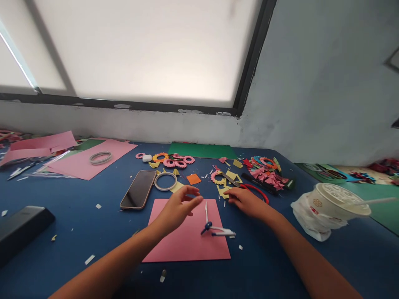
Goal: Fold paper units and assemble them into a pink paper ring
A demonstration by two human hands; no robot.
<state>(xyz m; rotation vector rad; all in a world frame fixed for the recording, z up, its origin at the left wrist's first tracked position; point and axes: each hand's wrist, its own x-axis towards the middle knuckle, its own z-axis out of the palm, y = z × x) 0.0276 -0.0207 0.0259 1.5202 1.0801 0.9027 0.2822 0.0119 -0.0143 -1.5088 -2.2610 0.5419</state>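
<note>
A pink paper sheet (187, 238) lies on the blue table (77, 216) in front of me. A drawing compass (215, 227) rests on it, legs spread. My left hand (177, 207) hovers over the sheet's upper left part, fingers loosely apart and holding nothing. My right hand (246, 202) lies just past the sheet's upper right corner, fingers flat on the table, beside red-handled scissors (249, 187) and yellow paper scraps (223, 191). Whether it touches the scissors I cannot tell.
A black phone (139, 189) and a tape ring (165, 181) lie left of centre. Paper rings (173, 160) and pink triangles (269, 174) fill the back. A lidded cup with straw (338, 201) stands right, a black box (21, 226) left, and pink sheets (84, 160) at the back left.
</note>
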